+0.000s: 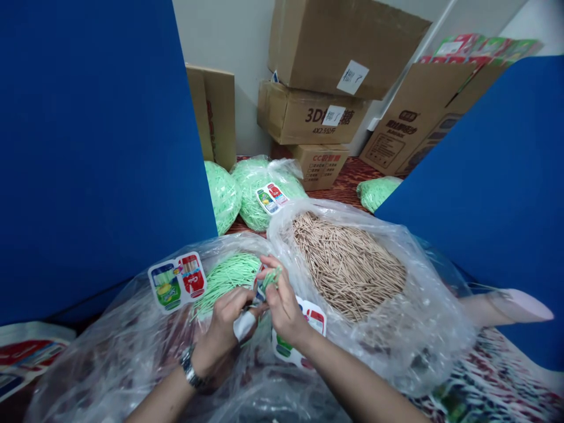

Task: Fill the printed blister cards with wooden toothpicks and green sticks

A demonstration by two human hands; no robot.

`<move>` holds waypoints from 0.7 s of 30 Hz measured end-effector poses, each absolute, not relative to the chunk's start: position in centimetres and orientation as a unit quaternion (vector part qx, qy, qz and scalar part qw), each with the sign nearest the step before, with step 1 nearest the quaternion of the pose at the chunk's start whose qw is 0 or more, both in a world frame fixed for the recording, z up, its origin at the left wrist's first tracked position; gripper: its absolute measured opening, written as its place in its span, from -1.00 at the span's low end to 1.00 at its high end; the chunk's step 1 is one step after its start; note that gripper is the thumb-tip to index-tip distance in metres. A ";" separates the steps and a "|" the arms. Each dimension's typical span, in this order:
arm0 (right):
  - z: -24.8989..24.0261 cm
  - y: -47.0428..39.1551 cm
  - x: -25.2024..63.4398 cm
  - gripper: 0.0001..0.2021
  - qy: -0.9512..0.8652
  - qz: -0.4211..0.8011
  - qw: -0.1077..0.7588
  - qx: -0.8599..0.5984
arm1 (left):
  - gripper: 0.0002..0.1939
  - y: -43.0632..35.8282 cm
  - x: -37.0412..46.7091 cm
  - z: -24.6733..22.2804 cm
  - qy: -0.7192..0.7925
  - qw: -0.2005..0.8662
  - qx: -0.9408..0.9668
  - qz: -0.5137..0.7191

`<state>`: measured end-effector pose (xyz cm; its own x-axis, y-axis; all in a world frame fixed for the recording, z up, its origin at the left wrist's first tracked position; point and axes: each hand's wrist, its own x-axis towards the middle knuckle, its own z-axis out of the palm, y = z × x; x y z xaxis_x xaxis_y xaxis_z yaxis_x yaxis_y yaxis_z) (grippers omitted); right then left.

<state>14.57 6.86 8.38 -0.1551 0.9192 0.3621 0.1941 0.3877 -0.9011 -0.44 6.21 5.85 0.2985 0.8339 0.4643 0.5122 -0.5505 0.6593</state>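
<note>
Both my hands meet over an open clear bag of thin green sticks (233,273). My left hand (224,320), with a metal-band watch on its wrist, is closed around a small printed packet (259,292); a white piece (244,326) shows under its fingers. The fingers of my right hand (282,305) pinch a short bundle of green sticks (272,277) at the packet's upper end. How far the sticks reach into it is hidden. Left of my hands lies a flat double-pocket printed packet (178,281), and a similar packet (316,317) lies partly behind my right wrist.
An open clear bag of brown sticks (348,264) stands to the right. Tied bags of green sticks (253,202) sit behind, one with a printed packet (272,198) on it. Stacked cartons (304,111) stand at the wall. Blue panels (97,147) flank both sides.
</note>
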 end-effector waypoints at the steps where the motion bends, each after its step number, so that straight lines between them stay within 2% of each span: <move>1: 8.5 6.9 15.1 -0.63 -0.681 0.359 0.489 -0.410 | -0.84 6.3 -0.5 5.9 0.425 0.190 0.784 0.411; 5: 9.3 7.5 16.8 -0.43 -0.723 0.301 0.486 -0.388 | -0.89 6.4 -0.5 6.0 0.416 0.187 0.784 0.421; 8: 9.6 7.6 17.3 -0.52 -0.825 0.218 0.392 -0.344 | -0.87 6.4 -0.6 6.1 0.413 0.216 0.779 0.420; 10: 9.5 7.7 17.6 -0.56 -0.855 0.210 0.355 -0.316 | -0.83 6.4 -0.8 6.0 0.421 0.242 0.772 0.410; 14: 8.2 9.3 18.7 -0.52 -0.781 0.291 0.409 -0.371 | -0.74 6.2 -1.4 5.4 0.464 0.319 0.726 0.395; 17: 6.6 10.7 19.2 -0.49 -0.717 0.425 0.400 -0.382 | -0.76 6.0 -1.7 4.7 0.466 0.415 0.677 0.391; 20: 5.5 11.0 18.7 -0.67 -0.622 0.539 0.417 -0.386 | -0.84 6.1 -1.6 4.1 0.448 0.496 0.611 0.425; 21: 5.3 10.9 18.4 -0.71 -0.595 0.549 0.434 -0.394 | -0.79 6.2 -1.4 3.9 0.441 0.515 0.589 0.440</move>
